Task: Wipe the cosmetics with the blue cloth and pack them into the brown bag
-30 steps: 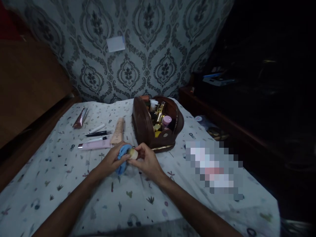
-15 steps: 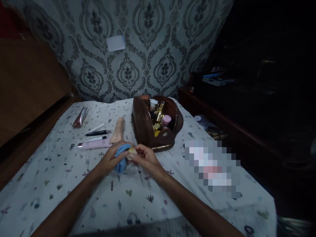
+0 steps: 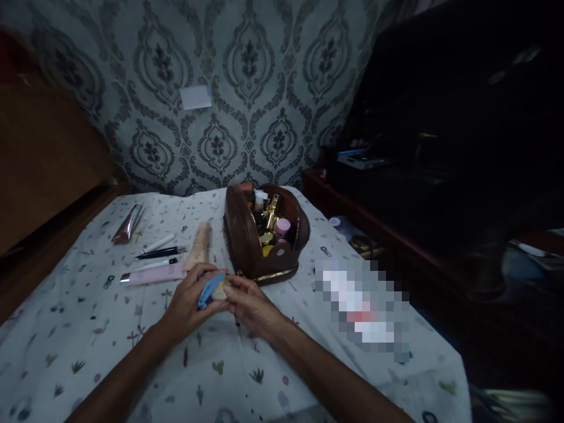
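Note:
My left hand (image 3: 187, 301) is closed around a bunched blue cloth (image 3: 208, 289), just in front of the bag. My right hand (image 3: 254, 306) pinches a small pale yellow-white item (image 3: 221, 289) that rests against the cloth; its kind is too blurred to make out. Right behind my hands stands an open brown cosmetic bag (image 3: 241, 238), holding gold-coloured tubes and a pink-lidded jar (image 3: 282, 226). A beige tube (image 3: 198, 244) and a pink tube (image 3: 154, 273) lie close to my left hand.
Pens or pencils (image 3: 161, 252) and a shiny rose tube (image 3: 128, 223) lie on the patterned sheet (image 3: 145, 364). A blurred-out item (image 3: 361, 311) lies to the right. Wooden furniture (image 3: 44, 170) borders the left; a dark red ledge (image 3: 352, 214) runs along the right.
The camera view has shifted, moving the scene left and slightly down. My left hand has turned and wraps the blue cloth more closely, with less of it hanging below.

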Available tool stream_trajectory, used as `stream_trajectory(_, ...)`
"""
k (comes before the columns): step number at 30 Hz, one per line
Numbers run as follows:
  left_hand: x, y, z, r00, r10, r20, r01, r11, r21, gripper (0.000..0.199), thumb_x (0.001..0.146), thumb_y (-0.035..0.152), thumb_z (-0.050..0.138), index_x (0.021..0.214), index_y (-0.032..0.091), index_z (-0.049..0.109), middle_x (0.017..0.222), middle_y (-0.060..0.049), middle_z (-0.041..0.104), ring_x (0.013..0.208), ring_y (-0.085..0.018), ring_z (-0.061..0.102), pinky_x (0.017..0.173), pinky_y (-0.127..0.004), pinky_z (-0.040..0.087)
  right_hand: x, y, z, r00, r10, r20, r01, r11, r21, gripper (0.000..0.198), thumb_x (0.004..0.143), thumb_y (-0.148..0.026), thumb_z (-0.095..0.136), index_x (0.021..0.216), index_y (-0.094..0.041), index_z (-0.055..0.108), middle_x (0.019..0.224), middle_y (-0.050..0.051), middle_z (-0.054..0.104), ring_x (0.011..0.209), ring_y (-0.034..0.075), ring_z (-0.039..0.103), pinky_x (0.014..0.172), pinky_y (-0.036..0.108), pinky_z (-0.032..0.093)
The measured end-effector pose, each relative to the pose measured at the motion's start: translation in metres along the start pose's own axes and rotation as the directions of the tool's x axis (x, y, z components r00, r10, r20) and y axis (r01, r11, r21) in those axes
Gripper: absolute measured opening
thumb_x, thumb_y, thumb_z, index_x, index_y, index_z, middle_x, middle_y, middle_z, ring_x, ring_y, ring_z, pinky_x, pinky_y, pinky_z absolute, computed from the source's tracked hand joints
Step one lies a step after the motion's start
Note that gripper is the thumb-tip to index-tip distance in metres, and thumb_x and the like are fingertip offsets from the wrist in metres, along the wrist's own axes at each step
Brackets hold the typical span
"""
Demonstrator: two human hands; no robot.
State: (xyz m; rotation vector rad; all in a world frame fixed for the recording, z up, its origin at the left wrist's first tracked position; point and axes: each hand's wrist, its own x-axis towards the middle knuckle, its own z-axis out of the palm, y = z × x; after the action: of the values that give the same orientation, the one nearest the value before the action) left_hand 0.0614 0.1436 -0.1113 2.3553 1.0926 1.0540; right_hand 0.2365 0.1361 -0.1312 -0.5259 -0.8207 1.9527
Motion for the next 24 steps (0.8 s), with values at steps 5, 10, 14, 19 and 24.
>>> stream_trajectory(5, 0.003, 0.005, -0.006, 0.996, 0.077, 0.041, -0.077, 0.997, -0.015, 0.035, 0.092, 0.046, 0.057, 0.114, 0.021, 0.066, 0.105, -0.01, 0.063, 0.099, -0.024, 0.062, 0.085, -0.032, 0.051, 0.001, 0.002, -0.005, 0.998, 0.016, -0.056, -0.015, 1.0, 0.018, 0.036, 0.06, -0.038, 0.089, 0.078, -0.015, 0.069, 0.08, 0.001, 0.065, 0.071, 0.01, 0.058, 0.064, 0.02, 0.044)
stream_trajectory(10, 0.001, 0.001, -0.006, 0.997, 0.068, 0.03, -0.067, 0.997, -0.036, 0.035, 0.09, 0.048, 0.06, 0.111, 0.022, 0.07, 0.103, -0.009, 0.064, 0.094, -0.023, 0.063, 0.08, -0.031, 0.052, -0.003, -0.004, -0.001, 0.997, 0.076, -0.029, -0.075, 0.997, 0.027, 0.041, 0.057, -0.04, 0.091, 0.083, -0.013, 0.073, 0.074, 0.0, 0.062, 0.062, 0.007, 0.052, 0.055, 0.018, 0.037)
stream_trajectory(14, -0.004, -0.007, 0.001, 0.998, 0.042, -0.043, -0.043, 0.999, -0.027, 0.037, 0.091, 0.047, 0.057, 0.118, 0.024, 0.068, 0.107, -0.009, 0.063, 0.098, -0.023, 0.063, 0.085, -0.03, 0.052, -0.002, -0.006, -0.001, 0.998, 0.06, -0.028, -0.058, 0.997, 0.047, 0.042, 0.056, -0.038, 0.091, 0.086, -0.015, 0.073, 0.074, 0.0, 0.064, 0.063, 0.008, 0.054, 0.057, 0.019, 0.039)
stream_trajectory(19, -0.008, -0.011, 0.009, 0.994, -0.031, -0.104, 0.029, 0.999, -0.024, 0.037, 0.096, 0.039, 0.049, 0.127, 0.022, 0.062, 0.113, -0.008, 0.062, 0.107, -0.023, 0.061, 0.093, -0.031, 0.05, 0.002, -0.002, -0.002, 0.995, -0.059, -0.086, 0.065, 0.996, 0.058, 0.048, 0.049, -0.029, 0.095, 0.087, -0.017, 0.069, 0.084, -0.001, 0.07, 0.075, 0.01, 0.063, 0.073, 0.022, 0.047)
stream_trajectory(24, -0.007, -0.006, 0.011, 0.986, -0.163, -0.02, 0.162, 0.984, -0.07, 0.04, 0.094, 0.044, 0.049, 0.12, 0.018, 0.062, 0.111, -0.01, 0.065, 0.104, -0.024, 0.062, 0.091, -0.033, 0.05, 0.005, 0.004, -0.005, 0.966, -0.227, -0.126, 0.213, 0.97, -0.113, 0.052, 0.048, -0.029, 0.094, 0.088, -0.019, 0.063, 0.083, -0.003, 0.069, 0.077, 0.011, 0.064, 0.075, 0.024, 0.049)
